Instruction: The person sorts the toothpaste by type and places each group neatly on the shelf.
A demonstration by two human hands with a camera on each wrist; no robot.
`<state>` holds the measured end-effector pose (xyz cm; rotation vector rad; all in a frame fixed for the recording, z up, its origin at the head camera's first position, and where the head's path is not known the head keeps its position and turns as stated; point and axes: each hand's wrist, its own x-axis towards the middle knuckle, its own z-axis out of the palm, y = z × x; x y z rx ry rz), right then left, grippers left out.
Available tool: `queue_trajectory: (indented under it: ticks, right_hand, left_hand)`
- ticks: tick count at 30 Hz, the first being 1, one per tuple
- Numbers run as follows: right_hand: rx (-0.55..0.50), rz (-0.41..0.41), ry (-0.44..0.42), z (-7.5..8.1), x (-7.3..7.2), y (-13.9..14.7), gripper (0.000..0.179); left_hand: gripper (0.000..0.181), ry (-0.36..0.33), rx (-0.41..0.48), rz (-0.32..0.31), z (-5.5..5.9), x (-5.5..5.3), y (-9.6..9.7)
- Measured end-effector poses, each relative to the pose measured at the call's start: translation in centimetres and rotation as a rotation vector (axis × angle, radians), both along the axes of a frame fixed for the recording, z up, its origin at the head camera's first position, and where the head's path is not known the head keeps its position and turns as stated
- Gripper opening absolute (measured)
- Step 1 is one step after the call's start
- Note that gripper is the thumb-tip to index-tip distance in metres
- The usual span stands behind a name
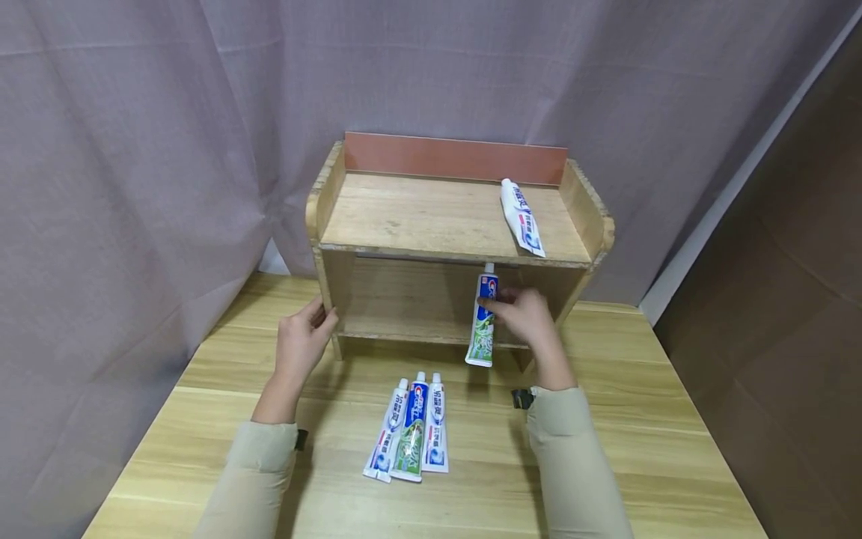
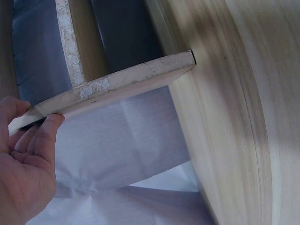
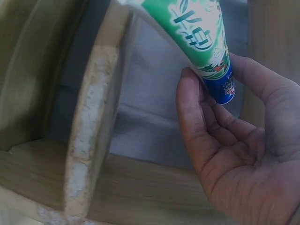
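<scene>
My right hand (image 1: 527, 313) pinches a blue and green toothpaste tube (image 1: 483, 322) between thumb and fingers, cap end up, in front of the lower opening of a small wooden shelf (image 1: 451, 251). The right wrist view shows the same tube (image 3: 206, 51) from its green side. At the shelf's left side panel (image 2: 117, 84), my left hand (image 1: 304, 338) grips the panel edge between thumb and fingers. On the top board lies a white toothpaste tube (image 1: 521, 217), towards the right, its cap pointing to the back.
On the table before the shelf, a blue and green tube (image 1: 411, 434) lies between two white tubes, the left one (image 1: 388, 434) and the right one (image 1: 436, 427). A grey curtain (image 1: 431, 67) hangs behind. A brown panel (image 1: 774, 262) stands on the right.
</scene>
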<state>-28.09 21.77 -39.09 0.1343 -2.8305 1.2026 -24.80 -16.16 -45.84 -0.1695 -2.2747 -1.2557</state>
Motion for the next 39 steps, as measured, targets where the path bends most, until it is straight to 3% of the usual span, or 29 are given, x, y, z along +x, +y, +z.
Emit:
queue_trajectory:
  ticks: [7,14,19,26,31,39]
  right_hand:
    - [-0.020,-0.011,0.006,0.5,-1.5,0.4,0.035]
    - [-0.083,-0.044,-0.086,0.2,-3.0,0.5,0.041]
    - [-0.102,-0.094,-0.105,-1.2,-4.6,0.7,0.054]
    - [-0.020,-0.161,0.010,-4.2,-6.8,0.6,0.064]
    - [-0.014,-0.216,0.053,-5.8,-7.0,0.6,0.066]
    - [-0.050,-0.230,0.079,-6.0,-6.3,0.4,0.066]
  left_hand:
    - [0.032,-0.011,0.003,-0.001,0.1,0.1,0.1]
    - [0.032,-0.008,0.003,0.000,0.2,0.1,0.0]
    - [0.032,-0.013,-0.002,0.006,0.2,0.1,0.0]
    - [0.033,-0.034,-0.003,0.012,0.2,0.1,0.1]
    - [0.033,-0.036,-0.012,0.003,0.3,0.0,0.2]
    - [0.032,-0.005,-0.010,0.011,0.2,0.0,0.1]
